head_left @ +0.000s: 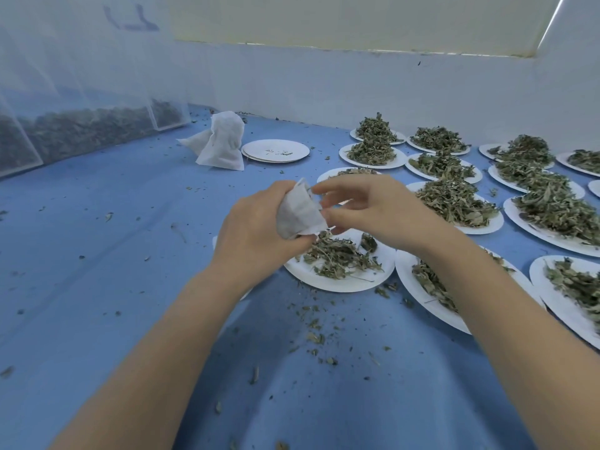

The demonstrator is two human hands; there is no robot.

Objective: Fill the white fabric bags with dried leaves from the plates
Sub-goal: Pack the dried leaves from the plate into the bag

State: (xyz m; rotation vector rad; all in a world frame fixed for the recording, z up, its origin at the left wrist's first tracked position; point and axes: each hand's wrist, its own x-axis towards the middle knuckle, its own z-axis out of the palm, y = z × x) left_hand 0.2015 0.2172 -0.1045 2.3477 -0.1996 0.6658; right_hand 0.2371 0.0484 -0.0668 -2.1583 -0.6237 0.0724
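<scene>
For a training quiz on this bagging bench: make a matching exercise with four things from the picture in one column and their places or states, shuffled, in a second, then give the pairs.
Things
1. Left hand
2. Filled bags
3. Stack of plates
4. Plate under the hands

States
A. Almost bare, only a few crumbs on top
B. Grips a small white bag
C. Holds a thin, partly used heap of leaves
D. Stand on the blue cloth, left of the plates

Pairs: 1-B, 2-D, 3-A, 4-C
</scene>
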